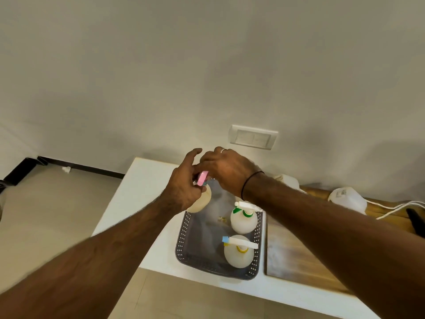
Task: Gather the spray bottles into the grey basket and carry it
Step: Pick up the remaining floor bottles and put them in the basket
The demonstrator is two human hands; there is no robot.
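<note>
A grey basket (184,238) with perforated walls sits on a white table (142,180) in the lower middle of the frame, and two white spray bottles stand upright inside it along its right wall: one with a green collar (243,221) nearer the wall, and one with a blue nozzle tip and yellow collar (238,252) toward the bottom of the frame. A third spray bottle with a pink trigger (199,199) is held above the basket's upper left corner, its pale round body showing below the hands. The left hand (186,183) curls round this bottle's neck and pink head, with its index finger stretched upward. The right hand (226,170), wearing a ring and a black wristband, reaches over from the right with fingers bent down at the same pink head; how firmly it grips cannot be told. Just right of the basket lies a wooden board (294,256) on a wooden surface. Farther right, at the frame's edge, are a white adapter (347,198) and white cables (395,209). A wall socket plate (253,137) is mounted on the wall above the hands.
</note>
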